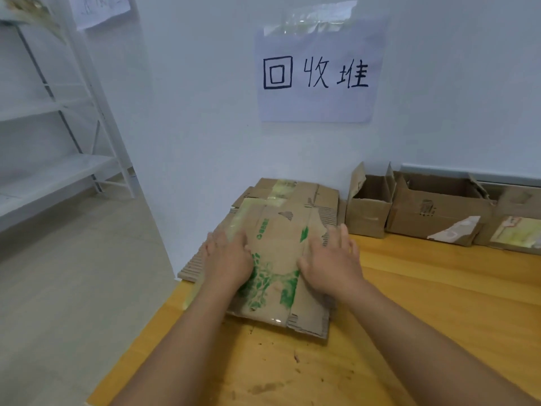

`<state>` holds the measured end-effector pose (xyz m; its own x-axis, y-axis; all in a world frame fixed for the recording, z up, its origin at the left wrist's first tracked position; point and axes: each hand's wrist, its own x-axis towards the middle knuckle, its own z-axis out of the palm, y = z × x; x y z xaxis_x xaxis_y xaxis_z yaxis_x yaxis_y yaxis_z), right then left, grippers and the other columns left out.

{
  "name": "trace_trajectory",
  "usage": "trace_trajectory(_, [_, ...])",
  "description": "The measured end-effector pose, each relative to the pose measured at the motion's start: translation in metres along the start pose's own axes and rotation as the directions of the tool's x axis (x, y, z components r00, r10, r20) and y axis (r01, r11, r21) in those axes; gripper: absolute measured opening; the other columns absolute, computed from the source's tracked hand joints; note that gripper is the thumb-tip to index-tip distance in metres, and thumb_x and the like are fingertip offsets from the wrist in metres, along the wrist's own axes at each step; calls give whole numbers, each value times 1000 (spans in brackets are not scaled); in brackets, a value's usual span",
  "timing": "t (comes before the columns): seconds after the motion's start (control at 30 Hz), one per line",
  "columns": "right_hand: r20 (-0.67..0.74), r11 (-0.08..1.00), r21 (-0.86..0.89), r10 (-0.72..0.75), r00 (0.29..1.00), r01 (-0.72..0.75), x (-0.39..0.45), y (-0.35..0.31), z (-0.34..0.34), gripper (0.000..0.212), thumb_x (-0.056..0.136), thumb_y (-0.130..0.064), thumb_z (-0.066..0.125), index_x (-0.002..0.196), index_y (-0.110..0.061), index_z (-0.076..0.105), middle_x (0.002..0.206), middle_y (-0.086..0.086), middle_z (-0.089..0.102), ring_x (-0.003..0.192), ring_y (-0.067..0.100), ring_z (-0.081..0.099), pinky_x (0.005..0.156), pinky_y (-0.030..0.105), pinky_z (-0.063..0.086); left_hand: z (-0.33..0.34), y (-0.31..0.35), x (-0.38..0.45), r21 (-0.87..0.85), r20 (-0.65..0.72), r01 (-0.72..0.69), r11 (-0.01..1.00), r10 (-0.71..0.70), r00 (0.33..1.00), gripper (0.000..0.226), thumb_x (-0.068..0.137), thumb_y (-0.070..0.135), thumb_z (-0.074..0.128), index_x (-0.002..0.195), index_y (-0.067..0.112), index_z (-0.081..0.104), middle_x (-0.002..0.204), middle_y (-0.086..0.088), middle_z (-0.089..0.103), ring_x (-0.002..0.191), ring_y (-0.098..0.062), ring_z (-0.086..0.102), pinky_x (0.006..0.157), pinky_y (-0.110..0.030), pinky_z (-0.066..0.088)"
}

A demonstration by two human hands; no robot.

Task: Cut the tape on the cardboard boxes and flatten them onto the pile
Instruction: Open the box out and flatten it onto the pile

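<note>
Both forearms reach in from the near edge over the wooden table (pixel 439 303). Left hand (pixel 227 259): palm down, fingers straight and relaxed, pressing the left part of the flattened cardboard box (pixel 278 273) with green print. Right hand (pixel 332 263): same posture, fingers spread flat on the box's right part, gripping nothing. Box lies between and under both hands, on top of the pile of flattened cardboard (pixel 292 194), which sits just beyond the fingertips against the wall. Beyond and to the right of the right hand: three open cardboard boxes (pixel 369 212) in a row. Above the pile, a handwritten paper sign (pixel 317 74) taped to the wall
</note>
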<state>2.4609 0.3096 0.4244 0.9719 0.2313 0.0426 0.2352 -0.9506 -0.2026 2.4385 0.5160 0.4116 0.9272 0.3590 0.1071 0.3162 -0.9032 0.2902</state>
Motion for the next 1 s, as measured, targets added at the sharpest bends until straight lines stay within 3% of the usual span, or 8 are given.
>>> trace_trajectory(0.1, [35, 991, 88, -106, 994, 102, 44, -10, -8, 65, 101, -52, 31, 158, -29, 10, 167, 8, -12, 151, 31, -20, 120, 48, -9, -2, 21, 12, -26, -27, -114, 993, 114, 993, 56, 102, 42, 27, 156, 32, 15, 165, -8, 1, 151, -32, -2, 120, -45, -1])
trace_trajectory(0.17, [96, 988, 72, -146, 985, 140, 70, -12, -5, 64, 102, -52, 27, 159, -33, 4, 167, 5, -13, 151, 28, -19, 121, 47, -9, 3, 33, 18, -39, 31, -162, 986, 164, 986, 56, 102, 45, 24, 156, 32, 15, 166, -6, 2, 151, -31, 1, 121, -46, 2])
trace_trajectory(0.3, [207, 989, 19, -147, 967, 146, 84, -5, 28, 62, 101, -57, 17, 159, -35, 8, 168, 1, -6, 154, 24, -8, 121, 45, -7, 35, 34, 11, -1, 161, -148, 989, 147, 976, 57, 100, 53, 16, 155, 38, 16, 166, 0, 3, 152, -27, -2, 121, -47, 1])
trace_trajectory(0.67, [139, 990, 24, -141, 980, 139, 85, 1, 42, 62, 99, -61, 18, 157, -40, 13, 168, -4, 1, 154, 20, -1, 122, 45, -3, 42, 34, 10, -18, 149, -137, 990, 138, 979, 81, 82, 77, 13, 153, 40, 22, 165, -2, 8, 151, -26, -2, 120, -48, -4])
trace_trajectory(0.73, [141, 990, 37, -137, 981, 133, 86, 2, 42, 62, 98, -61, 18, 156, -40, 14, 168, -4, 2, 154, 20, 0, 122, 45, -3, 42, 33, 8, -28, 103, -151, 988, 153, 983, 78, 81, 76, 17, 149, 42, 29, 164, -1, 15, 150, -24, 4, 120, -48, 0])
trace_trajectory(0.83, [172, 989, 79, -138, 975, 126, 89, 2, 38, 62, 98, -62, 21, 156, -40, 17, 168, -5, 3, 154, 19, -1, 121, 46, -2, 41, 31, 3, -20, -28, -219, 976, 218, 975, 60, 82, 72, 25, 132, 45, 46, 147, 6, 40, 137, -20, 30, 115, -47, 16])
trace_trajectory(0.9, [216, 984, 127, -149, 965, 124, 90, 5, 28, 62, 99, -59, 31, 156, -39, 20, 168, -5, 5, 153, 19, 1, 121, 46, 0, 37, 31, 1, -14, -16, -246, 969, 246, 969, 53, 84, 71, 29, 125, 45, 51, 139, 10, 47, 129, -16, 38, 113, -47, 20])
trace_trajectory(1.0, [206, 972, 158, -203, 957, 173, 77, 15, 12, 62, 98, -49, 44, 155, -31, 28, 166, -1, 17, 152, 20, 12, 121, 44, 8, 30, 33, -2, 22, 71, -255, 967, 253, 965, 54, 89, 70, 30, 132, 43, 48, 147, 8, 42, 134, -20, 38, 115, -51, 18])
